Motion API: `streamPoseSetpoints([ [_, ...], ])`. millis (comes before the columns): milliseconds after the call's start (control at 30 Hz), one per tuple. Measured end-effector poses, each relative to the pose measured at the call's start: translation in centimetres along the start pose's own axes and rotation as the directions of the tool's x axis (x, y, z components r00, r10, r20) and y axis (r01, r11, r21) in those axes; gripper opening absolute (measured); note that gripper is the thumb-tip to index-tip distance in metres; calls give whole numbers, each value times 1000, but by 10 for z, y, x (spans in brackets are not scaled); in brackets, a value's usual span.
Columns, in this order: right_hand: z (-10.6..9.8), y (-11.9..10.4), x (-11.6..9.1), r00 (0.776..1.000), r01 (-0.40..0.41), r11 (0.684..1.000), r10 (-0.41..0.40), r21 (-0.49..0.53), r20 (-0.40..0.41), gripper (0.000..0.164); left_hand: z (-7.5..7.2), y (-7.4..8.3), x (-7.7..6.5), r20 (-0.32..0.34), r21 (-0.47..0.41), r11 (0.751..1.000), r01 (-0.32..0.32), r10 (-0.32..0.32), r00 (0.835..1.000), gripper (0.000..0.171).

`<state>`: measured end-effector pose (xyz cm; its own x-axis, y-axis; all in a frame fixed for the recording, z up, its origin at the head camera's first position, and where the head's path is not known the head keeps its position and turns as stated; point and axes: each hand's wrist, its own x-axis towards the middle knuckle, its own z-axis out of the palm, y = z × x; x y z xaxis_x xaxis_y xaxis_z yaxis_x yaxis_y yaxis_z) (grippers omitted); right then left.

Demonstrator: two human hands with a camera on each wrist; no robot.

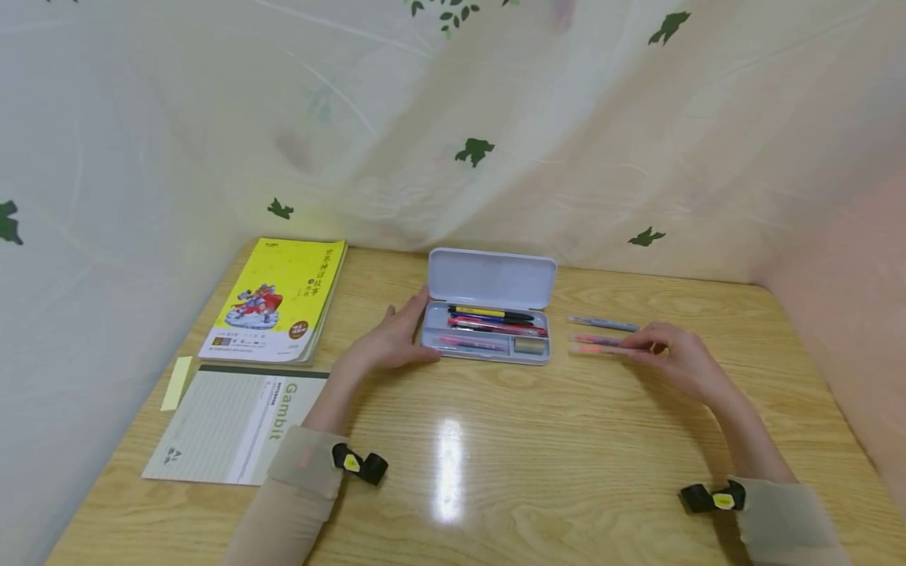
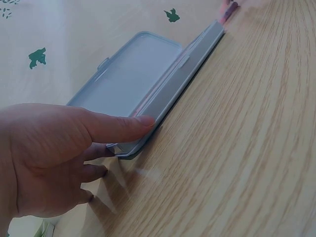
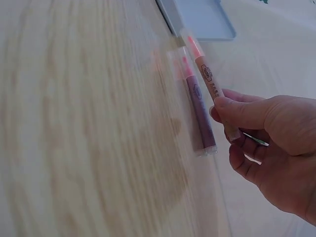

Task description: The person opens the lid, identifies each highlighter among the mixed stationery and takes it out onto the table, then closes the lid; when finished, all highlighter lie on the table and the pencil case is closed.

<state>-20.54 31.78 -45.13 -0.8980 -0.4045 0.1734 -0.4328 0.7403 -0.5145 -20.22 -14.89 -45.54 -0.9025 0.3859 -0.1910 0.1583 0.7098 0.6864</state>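
A pale blue pencil case (image 1: 491,279) stands with its lid raised on the wooden table. My left hand (image 1: 389,342) holds its left end, the thumb (image 2: 133,128) along the front wall and the other fingers round the end. Inside lie a yellow-and-black pen (image 1: 488,313), red pens (image 1: 495,326), a pink pen (image 1: 470,343) and a small greyish block (image 1: 528,346). To the right of the case, my right hand (image 1: 675,358) pinches an orange highlighter (image 3: 210,76) by one end, slightly above the table. Beside it is a purple highlighter (image 3: 200,111); a blue highlighter (image 1: 605,323) lies farther back.
A yellow book (image 1: 283,275) is at the back left of the table (image 1: 538,472). In front of it lies a Gambit notebook (image 1: 219,424), partly under the left forearm. A pale yellow strip (image 1: 176,384) sits beside them. Patterned curtain (image 1: 396,118) surrounds the table's back and sides.
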Motion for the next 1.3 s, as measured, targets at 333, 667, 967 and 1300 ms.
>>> streamPoseSetpoints([
  [333,3,0,0,999,-15,1000,16,-14,33,14,0,0,1,0,-4,1000,-2,2,1000,112],
  [667,4,3,0,999,-9,1000,10,-15,47,14,-1,0,1,5,2,1000,-1,1,1000,113],
  [967,4,4,1,998,-15,999,17,-32,55,15,-1,0,1,8,5,1000,4,-4,1000,113],
  [1300,3,3,2,998,-20,999,22,-36,59,16,-2,3,-2,10,4,1000,7,-7,1000,112],
])
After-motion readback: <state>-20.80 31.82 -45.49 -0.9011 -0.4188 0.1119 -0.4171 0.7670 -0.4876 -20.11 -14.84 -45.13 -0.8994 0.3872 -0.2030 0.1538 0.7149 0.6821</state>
